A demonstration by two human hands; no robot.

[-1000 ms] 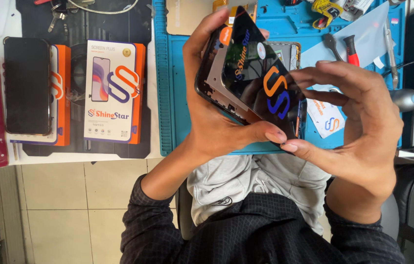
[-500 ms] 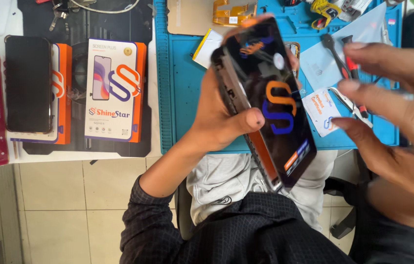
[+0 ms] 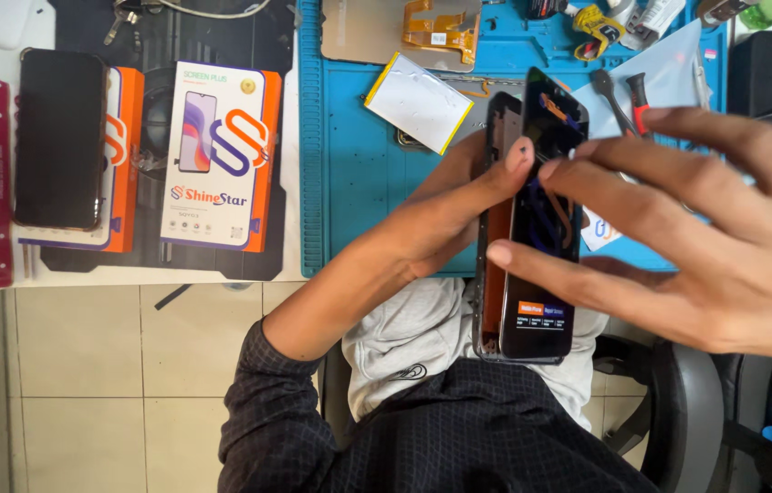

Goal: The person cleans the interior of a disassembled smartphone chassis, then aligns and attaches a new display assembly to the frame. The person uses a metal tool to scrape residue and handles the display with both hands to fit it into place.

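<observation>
The left hand gripped the phone from behind with its thumb on the glass, holding it edge-up over the lap in front of the blue mat; the right hand was spread, fingertips pressing the screen. The phone looked thin, rigid, smooth and breakable, best held by its long edges. Boxes, a white panel and tools crowded the bench above a tiled floor.
</observation>
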